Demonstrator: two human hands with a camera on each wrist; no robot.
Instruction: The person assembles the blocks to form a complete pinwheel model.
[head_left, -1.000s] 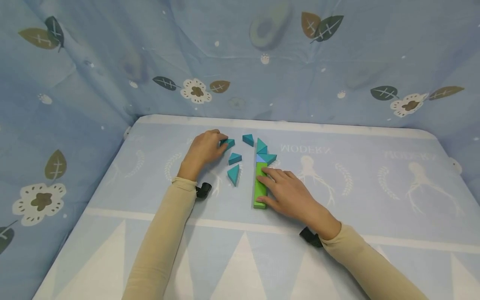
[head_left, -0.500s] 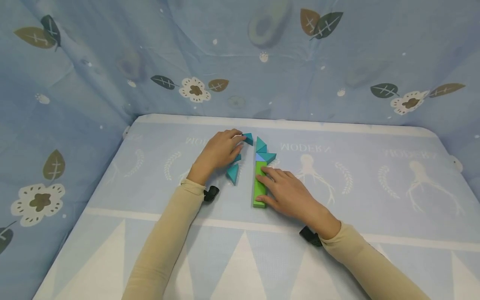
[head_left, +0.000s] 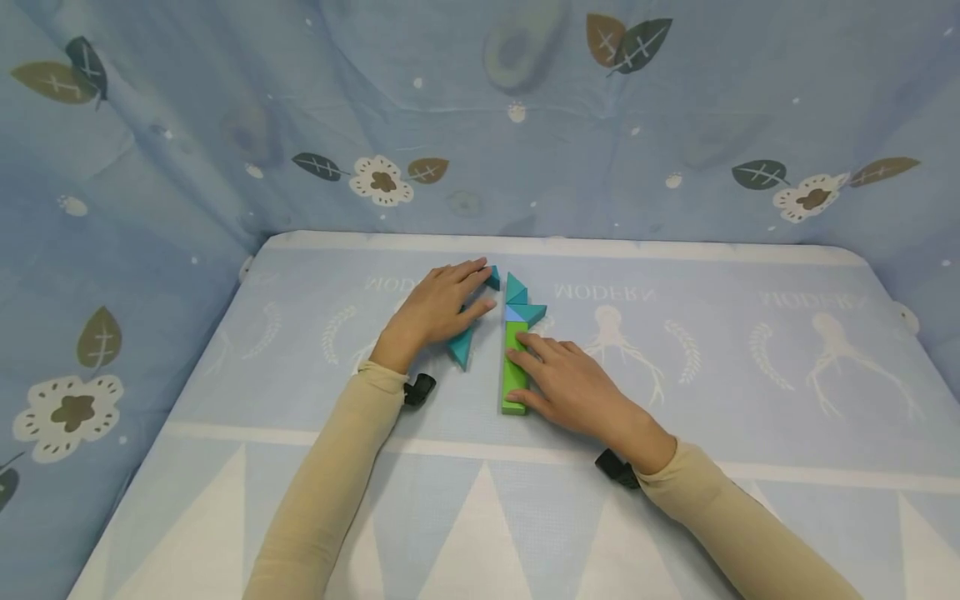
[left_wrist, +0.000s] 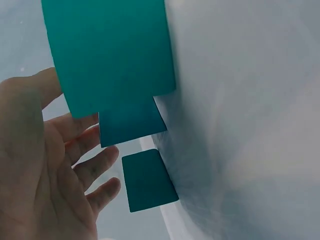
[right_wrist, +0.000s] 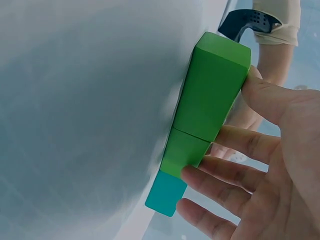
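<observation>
My left hand point(head_left: 431, 308) hovers over loose teal triangular blocks, fingers spread. One triangle point(head_left: 460, 348) shows below the palm, another point(head_left: 492, 278) beside the fingertips; others are covered. The left wrist view has a large teal block point(left_wrist: 110, 55) in front of the fingers, and nothing is plainly gripped. My right hand point(head_left: 570, 383) rests against two green blocks point(head_left: 513, 379) set end to end, its thumb and fingers touching them. At their far end sit a light blue triangle point(head_left: 514, 314) and a teal triangle point(head_left: 532, 313), with more teal triangles point(head_left: 516, 289) beyond.
A patterned light blue mat point(head_left: 360, 517) covers the table. Blue printed fabric point(head_left: 465, 100) hangs behind and at the left. Black wrist devices point(head_left: 420, 389) sit at both cuffs.
My left hand has moved right, from the far-left triangle to beside the far one, and now covers most of the loose blocks. Its thumb has extended rightward. The right hand keeps its place.
</observation>
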